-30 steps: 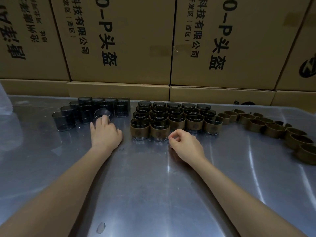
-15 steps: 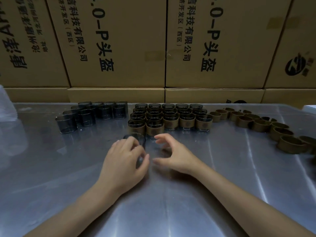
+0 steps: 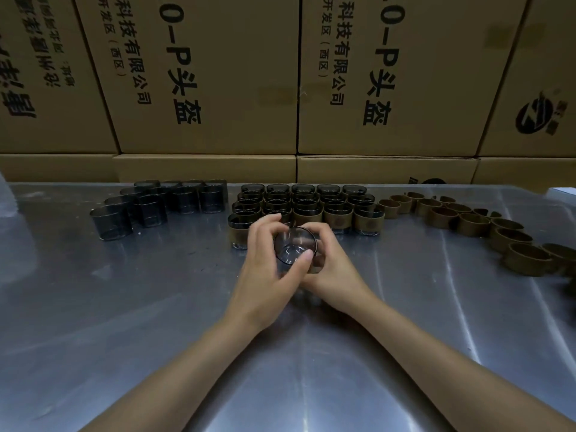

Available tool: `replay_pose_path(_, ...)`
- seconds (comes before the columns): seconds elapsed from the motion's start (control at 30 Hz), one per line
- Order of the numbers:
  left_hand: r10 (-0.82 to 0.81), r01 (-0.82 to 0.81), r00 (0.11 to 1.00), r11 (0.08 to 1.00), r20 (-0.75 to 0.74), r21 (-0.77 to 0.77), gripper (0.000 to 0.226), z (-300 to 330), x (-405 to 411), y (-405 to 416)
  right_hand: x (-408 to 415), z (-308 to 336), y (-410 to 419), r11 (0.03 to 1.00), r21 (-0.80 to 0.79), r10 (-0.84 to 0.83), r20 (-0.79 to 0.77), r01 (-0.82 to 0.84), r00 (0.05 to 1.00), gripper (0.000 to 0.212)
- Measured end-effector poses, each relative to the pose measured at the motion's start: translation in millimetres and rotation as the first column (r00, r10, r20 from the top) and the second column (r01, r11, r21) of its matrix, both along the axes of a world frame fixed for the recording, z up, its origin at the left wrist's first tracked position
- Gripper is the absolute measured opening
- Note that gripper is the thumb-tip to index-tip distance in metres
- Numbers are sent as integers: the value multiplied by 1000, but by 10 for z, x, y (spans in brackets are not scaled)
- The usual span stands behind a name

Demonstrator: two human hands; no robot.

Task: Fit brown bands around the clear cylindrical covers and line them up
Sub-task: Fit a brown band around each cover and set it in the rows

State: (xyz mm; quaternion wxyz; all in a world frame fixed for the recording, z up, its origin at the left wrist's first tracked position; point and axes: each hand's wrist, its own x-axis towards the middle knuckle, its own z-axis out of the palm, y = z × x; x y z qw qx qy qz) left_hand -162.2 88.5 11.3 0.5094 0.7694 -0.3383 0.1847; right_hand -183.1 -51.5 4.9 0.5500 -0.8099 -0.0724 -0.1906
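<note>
A clear cylindrical cover [image 3: 294,246] is held just above the steel table, its open end tilted toward me. My left hand [image 3: 268,263] grips it from the left, thumb across its lower rim. My right hand [image 3: 330,263] curls round its right side, where a strip of brown band [image 3: 313,269] shows under the cover. Behind my hands stand rows of banded covers [image 3: 311,210]. Bare clear covers [image 3: 156,204] are grouped at the back left. Loose brown bands [image 3: 473,222] trail off to the right.
Stacked cardboard boxes [image 3: 280,88] with printed text form a wall along the far edge of the steel table [image 3: 124,322]. A white object [image 3: 564,194] shows at the right edge. Something pale and translucent [image 3: 4,198] sits at the far left.
My left hand took a bare cover from the left group and brought it to the middle. My right hand closed in on it, and both hands now hold it together.
</note>
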Motion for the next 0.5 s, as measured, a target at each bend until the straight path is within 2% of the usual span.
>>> replay_pose_path(0.07,-39,43,988,999,-151,20,63,8,29,2,-18,-39,24,999,20,24,-1,-24,1000,68)
replay_pose_path(0.13,-39,50,983,997,-178,57,66,9,36,3,-25,-74,23,999,39,17,-15,-17,1000,68)
replay_pose_path(0.27,-20,23,982,1000,-188,10,53,18,20,1,-27,-72,19,999,34,-3,-13,3,1000,62)
replay_pose_path(0.5,-29,-58,944,965,-328,-254,29,63,-17,-101,-112,-25,52,994,-105,-3,3,4,1000,63)
